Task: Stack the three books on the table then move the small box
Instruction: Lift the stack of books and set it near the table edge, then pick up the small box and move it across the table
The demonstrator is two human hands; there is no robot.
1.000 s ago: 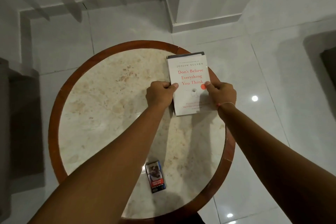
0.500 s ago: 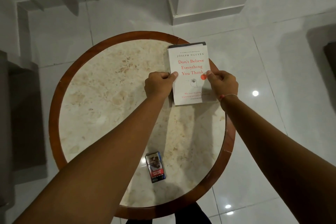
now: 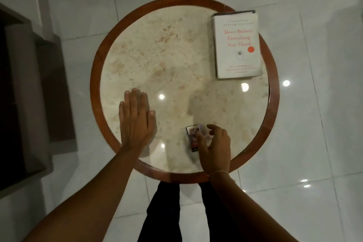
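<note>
Both hands have left the books (image 3: pixel 237 45): stack done. Right hand (image 3: pixel 215 148) now closes on the box (image 3: pixel 193 137); left hand (image 3: pixel 135 120) lies flat, open, on the counter (image 3: pixel 176 65).

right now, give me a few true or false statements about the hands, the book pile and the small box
1. The right hand is on the small box. True.
2. The left hand grips the white book. False: it lies flat and open on the table, away from the book.
3. The white book lies at the table's far right edge. True.
4. The small box sits on top of the white book. False: it is on the tabletop near the front edge.
5. The right wrist wears a thin band. True.
</note>
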